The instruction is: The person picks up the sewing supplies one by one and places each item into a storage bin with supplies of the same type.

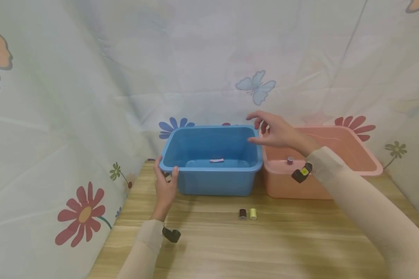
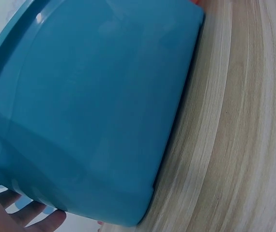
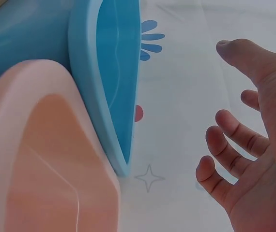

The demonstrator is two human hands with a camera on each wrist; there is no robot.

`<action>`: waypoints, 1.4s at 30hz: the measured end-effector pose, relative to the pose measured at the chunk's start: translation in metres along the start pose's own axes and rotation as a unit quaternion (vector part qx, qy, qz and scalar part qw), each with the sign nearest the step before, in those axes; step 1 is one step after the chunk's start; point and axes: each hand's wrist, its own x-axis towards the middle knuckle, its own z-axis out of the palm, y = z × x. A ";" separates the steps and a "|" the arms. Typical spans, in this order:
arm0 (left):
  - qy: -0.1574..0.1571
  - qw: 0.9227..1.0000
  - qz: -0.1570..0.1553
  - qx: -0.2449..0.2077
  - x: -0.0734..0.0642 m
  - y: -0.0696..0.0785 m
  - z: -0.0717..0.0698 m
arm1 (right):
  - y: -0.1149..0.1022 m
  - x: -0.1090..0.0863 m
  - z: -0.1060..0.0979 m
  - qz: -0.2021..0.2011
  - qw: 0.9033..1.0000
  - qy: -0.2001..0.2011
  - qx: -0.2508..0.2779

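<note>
My left hand (image 1: 165, 190) holds the front left corner of the blue plastic tub (image 1: 213, 182), its thumb at the front rim and its fingers along the left side. In the left wrist view, those fingers (image 2: 51, 221) lie against the tub's wall. Inside the tub lies a small pink-and-white item (image 1: 217, 160). My right hand (image 1: 277, 130) is raised near the back right of the blue tub, thumb and fingers apart, holding nothing. Beside the blue tub stands a pink tub (image 1: 300, 188); a small purple spool (image 1: 290, 160) is inside it.
A dark brown thread spool (image 1: 242, 214) and a yellow thread spool (image 1: 253, 214) stand side by side on the wooden table (image 1: 209, 248), in front of the tubs. A pale curtain (image 1: 202, 58) with printed flowers and butterflies hangs behind and to the sides.
</note>
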 end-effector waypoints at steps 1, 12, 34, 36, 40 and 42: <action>0.001 1.000 -0.001 0.001 0.000 0.000 0.000 | 0.000 -0.002 -0.001 0.000 1.000 0.001 0.002; -0.007 1.000 -0.004 0.001 -0.001 0.001 -0.001 | -0.001 -0.021 -0.004 0.005 1.000 0.003 0.011; -0.015 1.000 -0.001 -0.009 -0.009 0.033 -0.005 | -0.005 -0.053 -0.004 0.065 0.997 -0.016 0.041; -0.017 1.000 -0.002 -0.009 -0.012 0.042 -0.007 | -0.005 -0.055 -0.004 0.054 0.998 -0.010 0.027; -0.018 1.000 -0.004 -0.008 -0.013 0.049 -0.007 | -0.004 -0.060 -0.004 0.029 1.000 0.000 0.002; -0.018 1.000 -0.004 -0.009 -0.012 0.048 -0.007 | -0.002 -0.063 -0.004 0.024 1.000 0.001 0.002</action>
